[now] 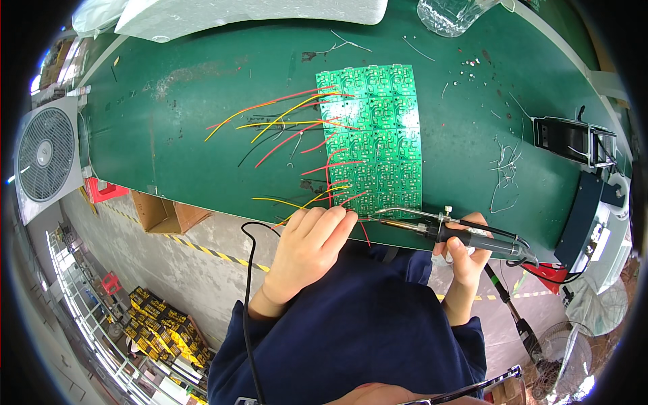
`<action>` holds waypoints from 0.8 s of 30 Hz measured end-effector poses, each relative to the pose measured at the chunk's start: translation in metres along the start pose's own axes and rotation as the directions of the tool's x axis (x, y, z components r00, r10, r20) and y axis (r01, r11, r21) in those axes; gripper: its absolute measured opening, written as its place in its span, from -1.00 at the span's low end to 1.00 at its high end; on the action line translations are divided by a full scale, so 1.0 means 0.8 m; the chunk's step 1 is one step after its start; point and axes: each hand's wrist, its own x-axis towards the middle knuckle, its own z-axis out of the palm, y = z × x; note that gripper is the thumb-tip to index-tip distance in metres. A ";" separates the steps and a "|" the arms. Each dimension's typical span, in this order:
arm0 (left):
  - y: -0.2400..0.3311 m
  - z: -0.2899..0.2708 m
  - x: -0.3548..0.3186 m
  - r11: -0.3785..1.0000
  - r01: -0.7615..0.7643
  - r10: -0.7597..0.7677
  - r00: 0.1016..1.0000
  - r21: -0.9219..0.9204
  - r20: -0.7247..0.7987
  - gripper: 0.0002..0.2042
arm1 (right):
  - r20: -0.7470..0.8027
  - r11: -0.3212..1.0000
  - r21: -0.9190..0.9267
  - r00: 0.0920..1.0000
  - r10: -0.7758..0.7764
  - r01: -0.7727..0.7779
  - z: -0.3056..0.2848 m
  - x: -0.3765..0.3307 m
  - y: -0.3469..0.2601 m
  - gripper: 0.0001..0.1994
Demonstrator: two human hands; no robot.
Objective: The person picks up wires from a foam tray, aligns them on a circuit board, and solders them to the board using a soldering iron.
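Note:
A panel of green circuit boards [398, 145] lies on the green bench in front of me. Red and yellow wires [278, 160] stick out from its left side, lying loosely toward the left. My left hand [312, 244] is closed in a pinch at the panel's near left corner, on a thin wire whose far end is mostly hidden by the fingers. In my right hand [466, 251] is a soldering iron [482, 241] with a feed tube fixed along it. Its tip points left and ends close to my left fingertips, over the panel's near edge.
A solder reel holder [574, 140] and a dark box-shaped unit [579, 216] stand at the right. Solder scraps [506, 165] litter the bench nearby. White foam [250, 17] and a clear plastic container [452, 15] sit at the back. A fan [45, 152] stands at far left.

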 end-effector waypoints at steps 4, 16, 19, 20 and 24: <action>0.000 0.000 0.000 1.000 0.016 -0.016 1.000 -0.009 0.015 -0.77 | -0.016 1.000 0.000 1.000 0.014 -0.014 0.002 0.000 -0.002 -0.85; 0.001 -0.001 0.001 1.000 0.019 -0.019 1.000 -0.007 0.013 -0.78 | -0.005 0.999 -0.036 1.000 0.028 -0.029 0.003 0.001 -0.003 -0.82; 0.002 -0.001 0.001 1.000 0.020 -0.020 1.000 -0.002 0.019 -0.78 | -0.021 0.999 -0.027 1.000 0.024 -0.024 0.003 0.000 -0.003 -0.83; 0.002 -0.001 0.001 1.000 0.007 -0.008 1.000 0.005 0.012 -0.78 | -0.021 0.999 -0.027 1.000 0.024 -0.024 0.003 0.000 -0.003 -0.83; 0.001 0.000 0.001 1.000 0.006 -0.006 1.000 0.007 0.009 -0.79 | -0.018 0.999 -0.040 0.999 0.035 -0.036 0.002 0.000 -0.003 -0.83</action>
